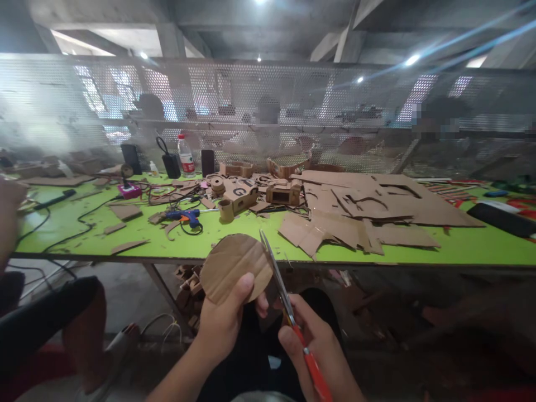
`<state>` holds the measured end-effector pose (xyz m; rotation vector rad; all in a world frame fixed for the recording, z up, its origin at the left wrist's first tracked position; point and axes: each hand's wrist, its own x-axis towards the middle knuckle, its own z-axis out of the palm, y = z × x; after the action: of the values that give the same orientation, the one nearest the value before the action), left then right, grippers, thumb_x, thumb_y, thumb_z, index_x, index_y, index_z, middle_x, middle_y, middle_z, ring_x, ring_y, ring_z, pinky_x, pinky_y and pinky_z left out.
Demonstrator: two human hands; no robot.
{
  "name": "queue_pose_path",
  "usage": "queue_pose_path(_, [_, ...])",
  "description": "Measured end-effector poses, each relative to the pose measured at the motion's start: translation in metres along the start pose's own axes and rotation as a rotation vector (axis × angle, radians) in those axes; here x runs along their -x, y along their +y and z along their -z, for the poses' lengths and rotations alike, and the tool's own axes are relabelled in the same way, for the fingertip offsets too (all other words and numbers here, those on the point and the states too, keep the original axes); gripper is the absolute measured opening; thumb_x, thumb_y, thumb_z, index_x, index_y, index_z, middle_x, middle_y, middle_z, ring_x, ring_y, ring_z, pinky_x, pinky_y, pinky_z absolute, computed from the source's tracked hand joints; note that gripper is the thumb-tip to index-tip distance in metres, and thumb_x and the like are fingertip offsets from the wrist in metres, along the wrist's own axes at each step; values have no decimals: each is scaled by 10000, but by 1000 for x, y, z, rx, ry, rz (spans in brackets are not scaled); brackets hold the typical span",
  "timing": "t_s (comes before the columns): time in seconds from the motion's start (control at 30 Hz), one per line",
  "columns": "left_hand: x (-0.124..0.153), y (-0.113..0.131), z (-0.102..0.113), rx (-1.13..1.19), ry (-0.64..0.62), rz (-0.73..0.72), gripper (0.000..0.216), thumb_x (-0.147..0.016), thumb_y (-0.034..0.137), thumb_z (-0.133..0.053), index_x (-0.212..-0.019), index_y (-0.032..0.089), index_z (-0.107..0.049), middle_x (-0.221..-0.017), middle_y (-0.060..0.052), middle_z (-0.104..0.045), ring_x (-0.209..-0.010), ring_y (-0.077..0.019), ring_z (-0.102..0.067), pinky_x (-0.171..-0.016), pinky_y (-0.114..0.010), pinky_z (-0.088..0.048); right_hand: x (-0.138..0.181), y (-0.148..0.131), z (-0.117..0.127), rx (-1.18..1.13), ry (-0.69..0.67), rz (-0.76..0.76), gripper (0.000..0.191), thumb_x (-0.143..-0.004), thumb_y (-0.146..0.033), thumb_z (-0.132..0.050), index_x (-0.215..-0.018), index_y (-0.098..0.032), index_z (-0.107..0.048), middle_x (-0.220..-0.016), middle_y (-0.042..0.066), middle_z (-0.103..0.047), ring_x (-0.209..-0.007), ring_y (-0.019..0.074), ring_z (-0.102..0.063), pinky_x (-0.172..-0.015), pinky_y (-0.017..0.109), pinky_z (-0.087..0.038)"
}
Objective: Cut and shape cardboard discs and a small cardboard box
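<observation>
A round cardboard disc (234, 265) is gripped in my left hand (224, 324), thumb on its face and fingers behind. The disc is tilted up above my lap, in front of the table edge. My right hand (312, 340) is closed around the red handles of a pair of scissors (281, 279). The blades point up and away, along the right rim of the disc. Whether the blades are parted or touch the cardboard is hard to tell.
On the green table (251, 240) lie a blue glue gun (188, 216), cut cardboard sheets (364, 195), small cardboard parts (238, 201) and cables. A water bottle (185, 156) stands at the back by a mesh screen (268, 100). Another person's leg (79, 329) is at left.
</observation>
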<state>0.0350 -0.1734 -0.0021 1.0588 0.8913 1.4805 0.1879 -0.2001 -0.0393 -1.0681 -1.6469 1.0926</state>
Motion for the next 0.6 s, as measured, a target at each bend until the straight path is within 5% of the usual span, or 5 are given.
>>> queue_pose_path(0.6, [-2, -2, 12, 7, -19, 79, 332, -769, 395, -738, -561, 157, -635, -438, 8, -542, -406, -103, -473, -411, -222, -385, 5, 3, 16, 155, -77, -47, 391, -936, -558, -527, -1078, -207, -624, -704, -35, -447, -597, 121, -372, -564, 214, -380])
